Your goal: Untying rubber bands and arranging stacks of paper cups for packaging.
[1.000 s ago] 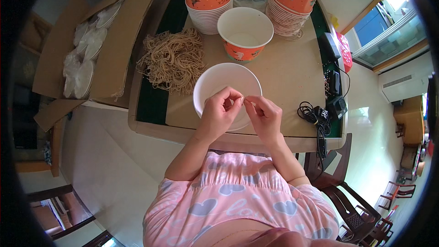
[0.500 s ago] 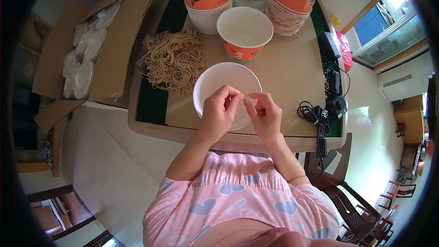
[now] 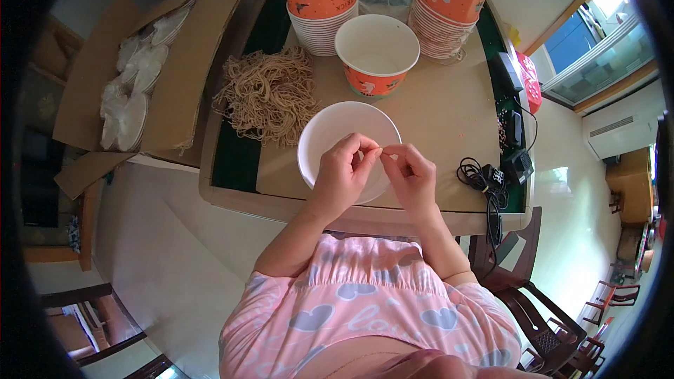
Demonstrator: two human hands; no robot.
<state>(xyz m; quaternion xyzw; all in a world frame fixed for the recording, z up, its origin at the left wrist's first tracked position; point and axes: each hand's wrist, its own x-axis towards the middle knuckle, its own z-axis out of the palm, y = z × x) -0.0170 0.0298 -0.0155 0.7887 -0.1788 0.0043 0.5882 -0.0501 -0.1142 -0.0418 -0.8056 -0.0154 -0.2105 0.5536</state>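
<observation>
My left hand (image 3: 344, 172) and my right hand (image 3: 413, 177) meet fingertip to fingertip over a white-lined paper bucket (image 3: 319, 130) at the table's near edge. Both are closed in a pinch. Between the fingertips shows a tiny bit of thin tan string (image 3: 380, 151), mostly hidden by the fingers. Just beyond stands another paper bucket (image 3: 377, 84), upright, orange outside with a white inside. To the left lies a tangled heap of tan string (image 3: 267, 98).
Two stacks of upside-down orange buckets, one left (image 3: 319, 0) and one right (image 3: 449, 0), stand at the back. A cardboard box (image 3: 172, 91) holding white lids (image 3: 126, 116) is at the left. Black cables (image 3: 484, 179) lie by the right edge, above a dark chair (image 3: 533, 309).
My right hand has moved slightly left and both hands' fingertips have come together, closing the small gap between them. The view has shifted a little.
</observation>
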